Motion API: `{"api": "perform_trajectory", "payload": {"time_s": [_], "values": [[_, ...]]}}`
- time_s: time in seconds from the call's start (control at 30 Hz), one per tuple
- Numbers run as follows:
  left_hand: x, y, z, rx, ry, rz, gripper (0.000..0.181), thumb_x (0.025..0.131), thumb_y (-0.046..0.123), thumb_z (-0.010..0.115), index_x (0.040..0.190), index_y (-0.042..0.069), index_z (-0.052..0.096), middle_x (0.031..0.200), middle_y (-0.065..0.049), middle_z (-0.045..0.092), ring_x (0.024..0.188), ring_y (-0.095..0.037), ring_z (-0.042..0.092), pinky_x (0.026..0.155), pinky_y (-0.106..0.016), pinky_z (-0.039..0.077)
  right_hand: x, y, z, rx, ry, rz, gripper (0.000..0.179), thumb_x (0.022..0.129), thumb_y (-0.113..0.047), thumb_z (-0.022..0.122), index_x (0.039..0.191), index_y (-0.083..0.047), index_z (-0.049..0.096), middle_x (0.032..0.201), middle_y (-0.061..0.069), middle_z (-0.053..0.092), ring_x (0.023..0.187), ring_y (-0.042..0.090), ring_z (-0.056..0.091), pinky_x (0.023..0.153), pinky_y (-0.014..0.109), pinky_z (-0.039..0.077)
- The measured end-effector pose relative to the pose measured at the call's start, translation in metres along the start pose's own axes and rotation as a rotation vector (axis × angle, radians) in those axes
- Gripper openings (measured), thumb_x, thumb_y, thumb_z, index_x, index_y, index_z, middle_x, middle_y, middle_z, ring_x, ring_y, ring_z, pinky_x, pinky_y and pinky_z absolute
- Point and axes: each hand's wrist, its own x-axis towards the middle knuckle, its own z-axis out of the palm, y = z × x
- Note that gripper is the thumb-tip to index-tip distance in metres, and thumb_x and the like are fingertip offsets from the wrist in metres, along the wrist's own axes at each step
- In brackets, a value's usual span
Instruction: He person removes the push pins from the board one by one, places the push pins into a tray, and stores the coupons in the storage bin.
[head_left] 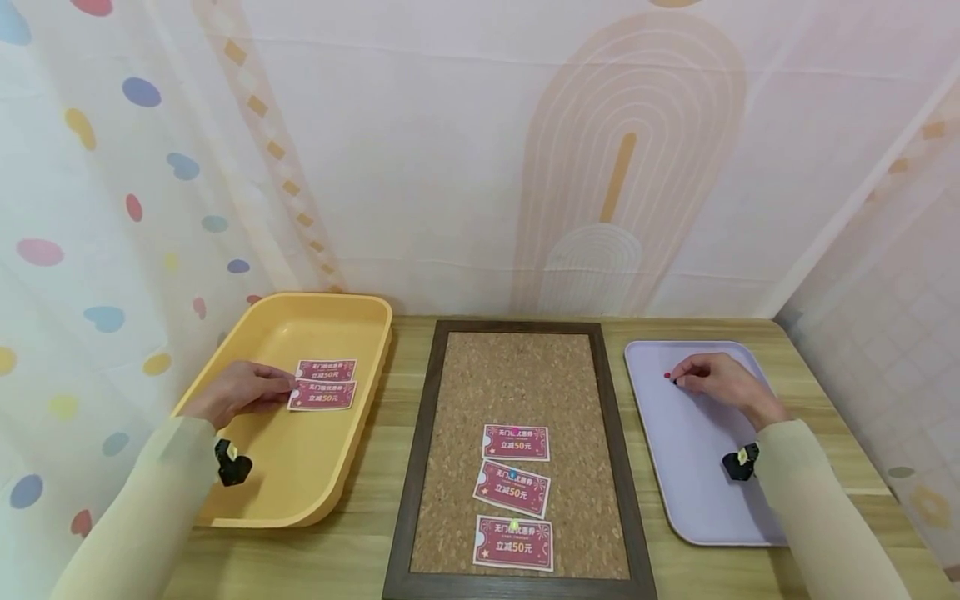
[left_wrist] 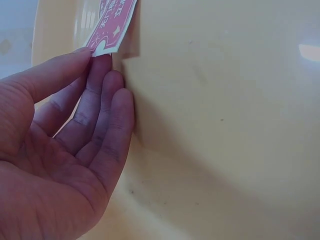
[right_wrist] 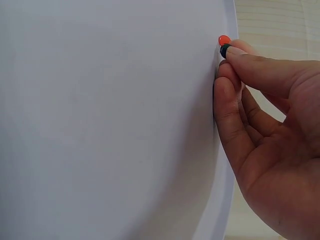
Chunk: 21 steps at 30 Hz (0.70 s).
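In the head view, my left hand (head_left: 251, 390) is over the yellow tray, its thumb and fingers pinching the left end of a red paper coupon (head_left: 322, 397). A second coupon (head_left: 326, 367) lies just behind it, partly overlapped. The left wrist view shows the thumb on top of the held coupon's end (left_wrist: 107, 37) and fingers beneath. Over the lilac tray, my right hand (head_left: 716, 382) pinches a dark push pin (right_wrist: 225, 50) between thumb and fingertips. A red push pin (right_wrist: 224, 40) is right beside the dark one, at the fingertips.
Between the yellow tray (head_left: 386, 367) and the lilac tray (head_left: 675, 467) lies a framed cork board (head_left: 517, 375). Three coupons are in a column on it, with a pink pin (head_left: 515, 431), a blue pin (head_left: 512, 474) and a yellow-green pin (head_left: 514, 525). A patterned curtain (head_left: 450, 167) hangs behind.
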Motion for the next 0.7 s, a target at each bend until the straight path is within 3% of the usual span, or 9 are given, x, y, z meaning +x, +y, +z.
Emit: {"api": "perform_trajectory", "payload": {"time_s": [0.23, 0.43, 0.6, 0.7], "values": [[-0.004, -0.002, -0.004, 0.014, -0.028, 0.021, 0.045, 0.103, 0.019, 0.066, 0.127, -0.018, 0.062, 0.097, -0.001, 0.077, 0.084, -0.011, 0.071, 0.080, -0.030, 0.061, 0.001, 0.001, 0.000, -0.016, -0.018, -0.032, 0.007, 0.097, 0.002, 0.067, 0.100, 0.007, 0.072, 0.110, 0.025, 0.073, 0.083, 0.003, 0.054, 0.067, 0.019, 0.046], [-0.013, 0.000, -0.011, 0.081, -0.024, 0.055, 0.054, 0.103, 0.025, 0.066, 0.137, -0.016, 0.055, 0.112, -0.003, 0.074, 0.092, -0.008, 0.067, 0.087, -0.031, 0.059, -0.001, -0.001, -0.004, -0.035, -0.017, -0.036, 0.012, 0.099, 0.001, 0.064, 0.105, 0.009, 0.070, 0.096, 0.016, 0.072, 0.075, 0.006, 0.056, 0.064, 0.022, 0.050], [-0.025, 0.015, -0.010, 0.153, 0.032, 0.142, 0.057, 0.105, 0.029, 0.063, 0.141, -0.013, 0.052, 0.128, -0.013, 0.067, 0.100, -0.006, 0.060, 0.097, -0.043, 0.052, -0.005, -0.009, -0.008, -0.029, 0.005, -0.012, 0.021, 0.102, -0.007, 0.061, 0.115, 0.009, 0.067, 0.095, 0.011, 0.070, 0.078, 0.010, 0.058, 0.066, 0.025, 0.052], [-0.033, 0.028, -0.004, 0.172, 0.080, 0.193, 0.058, 0.105, 0.035, 0.063, 0.141, -0.008, 0.054, 0.134, -0.011, 0.064, 0.101, 0.000, 0.056, 0.097, -0.039, 0.048, -0.008, -0.019, -0.009, -0.012, 0.033, -0.019, 0.023, 0.104, -0.009, 0.060, 0.118, 0.008, 0.067, 0.098, 0.014, 0.071, 0.083, 0.013, 0.061, 0.069, 0.025, 0.052]]}}
